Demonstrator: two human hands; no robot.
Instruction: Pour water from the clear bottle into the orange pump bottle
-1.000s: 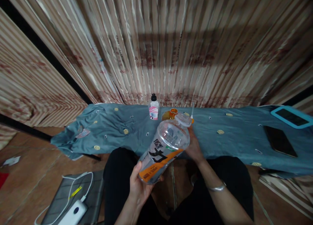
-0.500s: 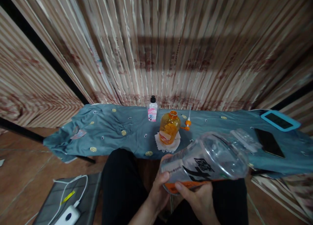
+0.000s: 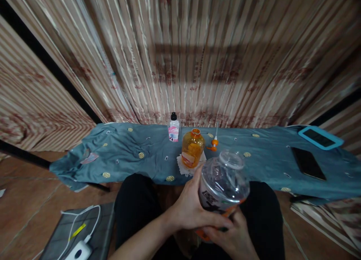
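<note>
A large clear plastic bottle (image 3: 222, 181) with an uncapped mouth and an orange lower part is held over my lap, tilted slightly to the right. My left hand (image 3: 193, 209) wraps round its left side, thumb across the front. Low on the bottle, my right hand (image 3: 232, 230) grips the right side and base. Just beyond it, an open amber bottle (image 3: 193, 149) stands on a white cloth (image 3: 183, 169). An orange pump top (image 3: 214, 143) with a clear tube lies to the right of the amber bottle. A small pink-labelled bottle (image 3: 173, 129) with a black cap stands at its left.
The bench has a teal patterned cover (image 3: 146, 151). On its right lie a black phone (image 3: 308, 163) and a blue-framed device (image 3: 320, 137). A grey stool (image 3: 101, 226) at lower left holds a white device (image 3: 79, 250) with a cable. A striped curtain (image 3: 180, 57) hangs behind.
The clear bottle has swung from lying toward the right to nearly upright. My left hand has moved up and round its side; my right hand stays low on it. The view has shifted slightly.
</note>
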